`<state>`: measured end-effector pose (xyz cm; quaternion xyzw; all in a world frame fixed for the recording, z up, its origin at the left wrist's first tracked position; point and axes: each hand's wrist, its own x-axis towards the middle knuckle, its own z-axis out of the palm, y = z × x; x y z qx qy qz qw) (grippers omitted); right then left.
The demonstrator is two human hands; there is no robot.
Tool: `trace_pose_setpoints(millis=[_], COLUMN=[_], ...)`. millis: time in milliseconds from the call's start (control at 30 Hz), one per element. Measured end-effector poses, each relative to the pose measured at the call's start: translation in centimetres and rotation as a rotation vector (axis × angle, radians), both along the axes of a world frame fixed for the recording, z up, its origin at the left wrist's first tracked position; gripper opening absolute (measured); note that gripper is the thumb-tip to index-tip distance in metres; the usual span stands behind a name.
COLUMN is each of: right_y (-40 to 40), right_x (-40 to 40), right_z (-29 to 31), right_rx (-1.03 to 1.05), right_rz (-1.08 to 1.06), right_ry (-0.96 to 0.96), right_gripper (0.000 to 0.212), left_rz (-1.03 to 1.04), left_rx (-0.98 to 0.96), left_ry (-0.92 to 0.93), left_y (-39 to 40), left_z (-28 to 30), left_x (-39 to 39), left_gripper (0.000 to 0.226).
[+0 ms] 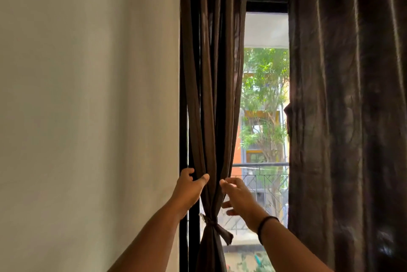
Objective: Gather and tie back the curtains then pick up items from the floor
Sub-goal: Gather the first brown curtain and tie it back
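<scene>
Your right hand (236,196) is reaching with relaxed, spread fingers beside the gathered brown curtain (211,95), holding nothing. Your left hand (190,188) is gripping that curtain's left edge, thumb in front. A fabric tie (214,224) is cinching the curtain just below both hands, left of the window (265,117).

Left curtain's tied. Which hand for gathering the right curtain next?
Right, probably. The right hand is open, just off the tied left curtain, nearer the loose right curtain; the left hand grips the tied one.
</scene>
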<state>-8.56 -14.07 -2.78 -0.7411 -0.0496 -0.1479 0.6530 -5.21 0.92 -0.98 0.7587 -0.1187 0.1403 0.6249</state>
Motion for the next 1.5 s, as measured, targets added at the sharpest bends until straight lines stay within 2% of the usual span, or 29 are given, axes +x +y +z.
trace_pose_setpoints(millis=[100, 167, 267, 367, 467, 567, 600, 667, 767, 867, 933, 1100, 1167, 1233, 1300, 1400, 1500], right_y=[-2.4, -4.2, -5.6, -5.5, -4.4, -3.5, -3.2, -2.9, -2.8, -2.8, -3.0, -4.9, -4.7, -3.8, -3.1, -3.4, -3.4], right_x=[3.2, 5.5, 8.8, 12.1, 15.0, 17.5, 18.0, 18.8, 20.0, 21.5, 22.1, 22.1, 21.5, 20.5, 19.6, 18.4, 17.0], right_z=[0.0, -0.1, 0.4, 1.4, 2.4, 2.3, 1.9, 0.6, -0.4, -0.3, -0.2, -0.1, 0.0, -0.8, -3.5, -9.9, -16.5], right_rx=[0.011, -0.029, -0.029, -0.006, -0.035, -0.196, -0.238, -0.258, -0.28, -0.308, -0.344, -0.297, -0.252, -0.117, -0.021, 0.014, -0.132], right_rz=[-0.148, -0.183, -0.134, -0.058, -0.024, -0.12, -0.148, -0.17, -0.21, -0.246, -0.291, -0.433, -0.38, -0.219, -0.073, 0.028, 0.107], right_ry=[-0.027, -0.019, -0.019, -0.054, -0.16, -0.294, -0.31, -0.332, -0.389, -0.411, -0.394, -0.379, -0.401, -0.373, -0.243, 0.055, 0.294], right_gripper=[0.029, 0.032, 0.039, 0.048, 0.037, 0.007, 0.006, 0.015, 0.016, 0.02, 0.025, 0.016, 0.015, 0.015, 0.019, 0.01, 0.02], left_rz=[0.106, 0.162, 0.27, 0.392, 0.536, 0.601, 0.611, 0.618, 0.624, 0.602, 0.574, 0.417, 0.28, 0.117, -0.038, -0.123, -0.187], left_rx=[0.05, 0.08, 0.103, 0.02, -0.016, 0.173, 0.245, 0.268, 0.203, 0.281, 0.292, -0.001, -0.061, -0.075, -0.07, 0.005, 0.1], left_ry=[-0.043, -0.071, -0.103, -0.18, -0.224, -0.226, -0.223, -0.246, -0.304, -0.422, -0.461, -0.387, -0.376, -0.312, -0.178, -0.023, 0.078], left_y=[-1.2, -2.4, -4.1, -5.8, -6.4, -5.8, -5.6, -5.1, -4.3, -3.7, -3.1, -0.2, 0.4, 0.6, 0.9, 2.0, 2.4], left_z=[0.1, -0.1, 0.0, 0.4, 0.9, 0.5, -0.1, -1.5, -2.9, -3.2, -4.0, -6.4, -6.2, -6.9, -9.9, -16.6, -21.6], left_x=[2.8, 4.6, 7.1, 9.2, 11.0, 12.9, 13.3, 14.3, 16.1, 18.0, 18.8, 19.4, 19.0, 18.5, 17.9, 16.0, 14.4], left_gripper=[0.048, 0.047, 0.057, 0.069, 0.07, 0.033, 0.026, 0.022, 0.033, 0.023, 0.024, 0.023, 0.022, 0.021, 0.024, 0.04, 0.038])
